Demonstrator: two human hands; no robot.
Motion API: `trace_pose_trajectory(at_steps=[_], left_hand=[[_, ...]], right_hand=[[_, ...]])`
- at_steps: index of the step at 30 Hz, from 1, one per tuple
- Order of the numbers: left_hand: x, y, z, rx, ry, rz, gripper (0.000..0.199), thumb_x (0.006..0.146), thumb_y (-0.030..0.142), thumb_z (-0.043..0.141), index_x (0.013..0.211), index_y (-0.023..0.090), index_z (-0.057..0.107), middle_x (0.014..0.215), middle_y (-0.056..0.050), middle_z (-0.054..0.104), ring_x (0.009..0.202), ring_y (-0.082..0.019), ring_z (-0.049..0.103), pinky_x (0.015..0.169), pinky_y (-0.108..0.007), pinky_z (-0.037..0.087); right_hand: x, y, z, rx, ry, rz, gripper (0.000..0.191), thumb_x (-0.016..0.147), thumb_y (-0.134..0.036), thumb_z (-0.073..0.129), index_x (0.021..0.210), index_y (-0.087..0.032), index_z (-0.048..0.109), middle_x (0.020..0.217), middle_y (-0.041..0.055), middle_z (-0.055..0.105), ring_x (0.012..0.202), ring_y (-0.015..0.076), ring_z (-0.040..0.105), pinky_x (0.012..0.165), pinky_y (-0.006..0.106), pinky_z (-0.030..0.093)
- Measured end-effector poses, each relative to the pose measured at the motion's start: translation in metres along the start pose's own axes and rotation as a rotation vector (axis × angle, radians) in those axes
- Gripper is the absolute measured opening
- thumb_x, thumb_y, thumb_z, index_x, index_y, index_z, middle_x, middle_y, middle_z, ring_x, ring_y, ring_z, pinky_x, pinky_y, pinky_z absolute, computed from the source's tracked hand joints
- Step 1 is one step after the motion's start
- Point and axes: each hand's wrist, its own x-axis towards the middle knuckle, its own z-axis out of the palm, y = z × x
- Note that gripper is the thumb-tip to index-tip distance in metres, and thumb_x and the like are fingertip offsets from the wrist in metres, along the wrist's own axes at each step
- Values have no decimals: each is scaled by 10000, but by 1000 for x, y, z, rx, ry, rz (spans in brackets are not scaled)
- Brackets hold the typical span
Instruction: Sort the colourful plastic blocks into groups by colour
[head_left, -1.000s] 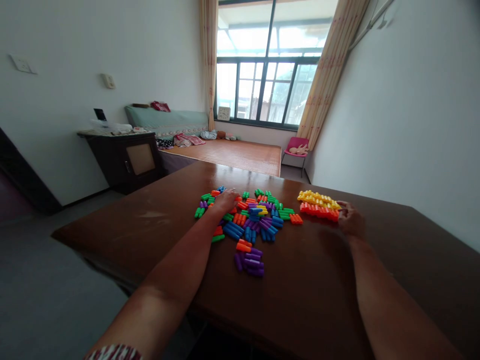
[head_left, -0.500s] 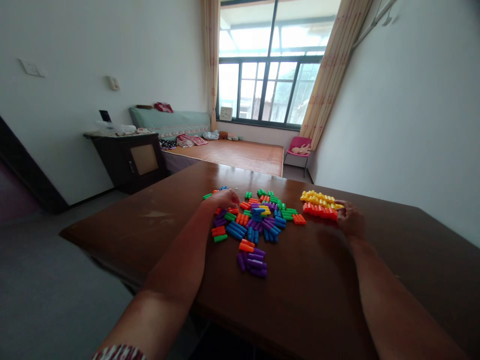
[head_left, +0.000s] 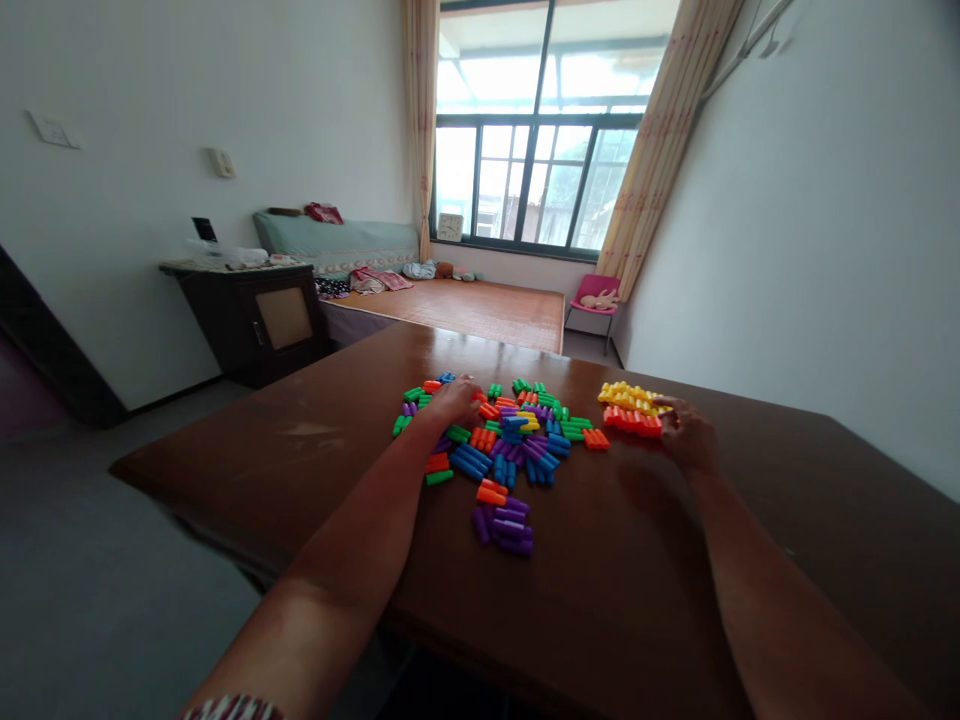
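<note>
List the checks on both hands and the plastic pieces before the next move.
1. Right hand at right end of yellow ridged plastic row and orange-red ridged plastic row: ok.
2. Both rows apart from multicoloured heap of plastic tubes: ok.
3. Left hand at the heap's left part: ok.
4. Left hand gripping a piece: cannot tell.
5. Purple plastic tubes all in one group: not ok; some lie in the heap.

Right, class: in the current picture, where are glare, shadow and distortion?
In the head view, the tall dark-framed glass window is nearly white in places; same view, glare marks the far edge of the glossy brown wooden table, and soft shadow darkens it beside the right forearm; head view again, the patterned beige fabric curtain at right slants, suggesting wide-angle distortion.
</note>
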Motion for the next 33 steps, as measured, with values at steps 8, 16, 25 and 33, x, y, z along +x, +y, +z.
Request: trace_pose_trajectory(at_steps=[8, 16, 25, 33], left_hand=[[7, 39, -1, -675, -72, 135, 307, 684, 387, 704, 876, 150, 663, 715, -1, 644, 651, -142, 596, 594, -240, 465], [2, 58, 9, -868, -180, 184, 352, 637, 401, 755, 822, 149, 592, 656, 31, 596, 598, -99, 556, 554, -212, 454], [0, 53, -2, -621, -34, 136, 407, 771, 400, 610, 1082, 143, 662, 746, -23, 685, 629, -133, 605, 586, -232, 479], [2, 38, -1, -550, 37, 93, 381, 768, 387, 577, 1003, 118, 709, 679, -26, 669, 641, -149, 607, 577, -225, 464]], right_hand=[[2, -123, -2, 485, -339, -78, 353, 900, -379, 447, 1152, -206, 622, 921, 57, 705, 772, 184, 659, 700, 309, 516], [-32, -187, 19, 586, -492, -277, 351, 887, -412, 536, 1169, -219, 617, 1078, 67, 685, 916, 192, 642, 767, 317, 523], [4, -104, 4, 585, -423, 168, 394, 799, -470, 615, 1044, -163, 645, 920, 82, 687, 746, 177, 649, 650, 307, 542], [0, -31, -8, 312, -799, 605, 307, 693, -406, 772, 749, -156, 605, 559, 28, 626, 534, 144, 615, 496, 233, 492]])
